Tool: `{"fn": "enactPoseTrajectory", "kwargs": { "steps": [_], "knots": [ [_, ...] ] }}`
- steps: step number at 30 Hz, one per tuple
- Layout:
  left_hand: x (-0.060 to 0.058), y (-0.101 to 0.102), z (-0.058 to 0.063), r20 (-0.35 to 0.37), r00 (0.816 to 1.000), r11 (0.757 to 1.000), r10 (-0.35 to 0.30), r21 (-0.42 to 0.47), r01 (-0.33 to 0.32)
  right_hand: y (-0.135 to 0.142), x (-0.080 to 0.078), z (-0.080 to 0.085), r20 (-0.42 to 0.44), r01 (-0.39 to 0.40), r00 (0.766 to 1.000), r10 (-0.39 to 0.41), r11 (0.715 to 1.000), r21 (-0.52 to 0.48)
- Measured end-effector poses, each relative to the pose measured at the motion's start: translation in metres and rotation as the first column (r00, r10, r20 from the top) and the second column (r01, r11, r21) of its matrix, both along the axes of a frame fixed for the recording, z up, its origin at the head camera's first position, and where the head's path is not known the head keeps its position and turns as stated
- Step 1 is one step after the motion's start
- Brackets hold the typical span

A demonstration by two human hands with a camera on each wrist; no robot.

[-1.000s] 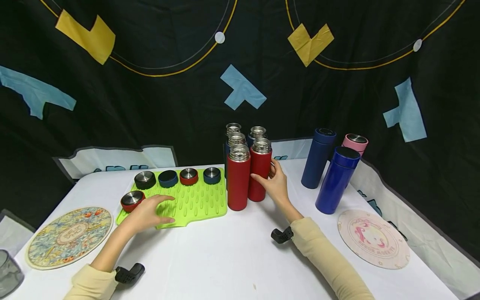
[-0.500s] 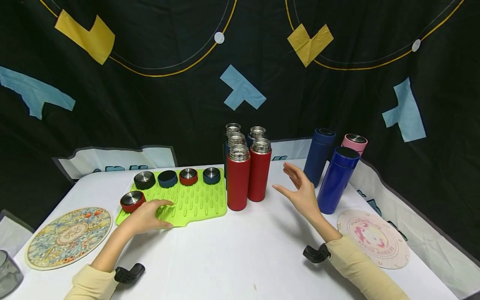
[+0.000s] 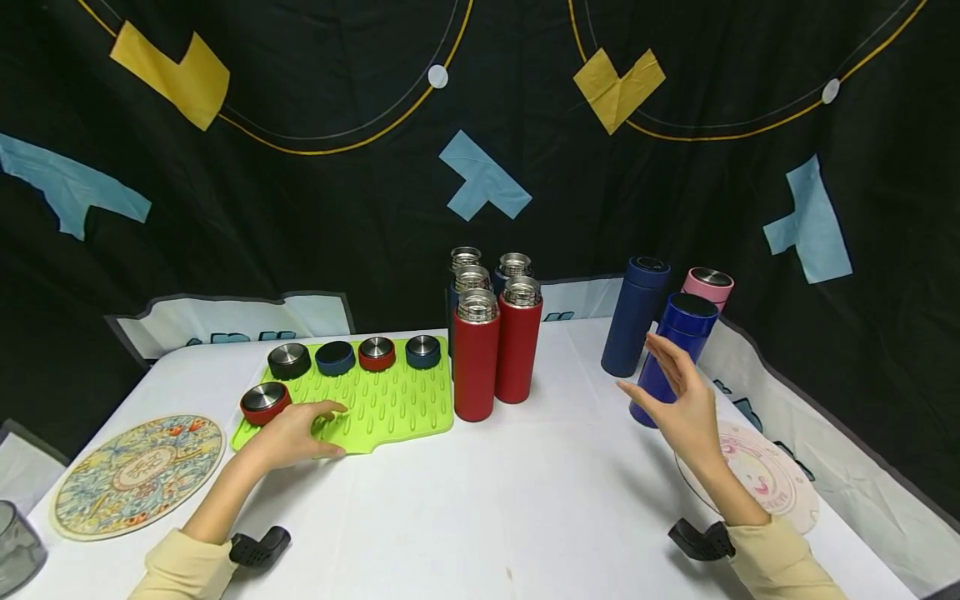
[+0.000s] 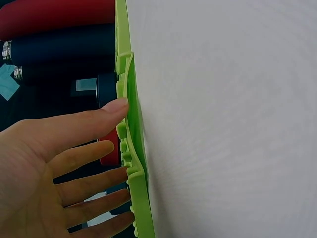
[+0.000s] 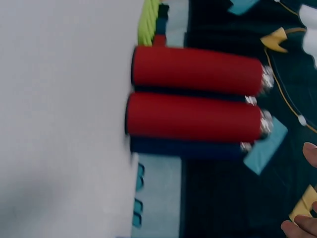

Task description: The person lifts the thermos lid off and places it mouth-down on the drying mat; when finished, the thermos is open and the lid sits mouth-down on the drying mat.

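My left hand [image 3: 288, 433] is at the front left of the lime-green mat [image 3: 408, 408], fingers spread and slightly bent. In the left wrist view the thumb [image 4: 116, 105] touches the mat's edge. Beside that hand sits a red lid [image 3: 264, 404]. Along the mat's back stand a black lid [image 3: 289, 361], two blue lids and another red lid [image 3: 377, 355]. My right hand [image 3: 686, 408] hangs in the air with nothing in it, in front of a shiny blue flask [image 3: 666, 358]. Lidless red flasks [image 3: 476, 367] stand upright mid-table, dark blue ones behind them.
A navy flask [image 3: 633, 325] and a pink flask [image 3: 711, 287] stand at the right with their lids on. Round placemats lie at left [image 3: 138, 475] and right [image 3: 780, 483]. A clear glass [image 3: 17, 546] is at the left edge. Black cloth hangs behind.
My right hand has let go of the right-hand red flask and moved right, towards the shiny blue flask. The red flask stays standing. My left hand has shifted only slightly.
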State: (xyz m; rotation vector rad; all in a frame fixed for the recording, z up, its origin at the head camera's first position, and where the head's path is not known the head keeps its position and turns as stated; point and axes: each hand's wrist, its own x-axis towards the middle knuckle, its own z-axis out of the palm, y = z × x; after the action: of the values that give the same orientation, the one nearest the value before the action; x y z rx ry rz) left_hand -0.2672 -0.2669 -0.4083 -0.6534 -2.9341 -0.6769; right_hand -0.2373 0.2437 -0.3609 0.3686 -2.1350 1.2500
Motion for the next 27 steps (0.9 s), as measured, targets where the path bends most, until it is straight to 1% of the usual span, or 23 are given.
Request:
{"fn": "enactPoseTrajectory", "kwargs": {
  "steps": [2,6,9,13,17,19,21,24,27],
  "knots": [
    [0.000,0.000,0.000,0.000,1.000,1.000,-0.003,0.001,0.003,0.012,-0.002,-0.001,-0.015,0.035,0.999,-0.035,0.999,-0.015],
    [0.001,0.001,0.000,0.004,1.000,1.000,-0.001,0.001,0.001,0.028,-0.002,0.005,-0.070,0.092,0.993,-0.096,0.994,-0.053],
    [0.000,0.000,-0.001,0.005,1.000,1.000,0.006,-0.004,-0.006,0.038,-0.005,0.007,-0.097,0.146,0.984,-0.152,0.987,-0.066],
    [-0.001,0.000,-0.001,0.004,1.000,1.000,0.007,-0.008,-0.007,0.047,-0.009,0.006,-0.123,0.198,0.970,-0.209,0.976,-0.092],
    [-0.001,0.000,-0.001,0.004,1.000,1.000,0.008,-0.009,-0.008,0.053,-0.016,0.004,-0.130,0.218,0.964,-0.233,0.969,-0.119],
    [-0.001,0.000,-0.001,0.005,1.000,1.000,0.013,-0.010,-0.013,0.057,-0.022,0.001,-0.113,0.213,0.967,-0.229,0.968,-0.132],
    [-0.001,0.000,0.000,0.006,1.000,1.000,0.017,-0.009,-0.017,0.060,-0.028,-0.003,-0.077,0.206,0.973,-0.219,0.967,-0.146],
    [-0.001,0.000,-0.001,0.014,1.000,1.000,0.019,-0.007,-0.018,0.063,-0.037,-0.013,0.012,0.210,0.977,-0.211,0.963,-0.167],
    [-0.001,0.000,-0.001,0.017,1.000,1.000,0.016,-0.009,-0.015,0.065,-0.043,-0.023,0.109,0.235,0.970,-0.218,0.956,-0.177]
  ]
}}
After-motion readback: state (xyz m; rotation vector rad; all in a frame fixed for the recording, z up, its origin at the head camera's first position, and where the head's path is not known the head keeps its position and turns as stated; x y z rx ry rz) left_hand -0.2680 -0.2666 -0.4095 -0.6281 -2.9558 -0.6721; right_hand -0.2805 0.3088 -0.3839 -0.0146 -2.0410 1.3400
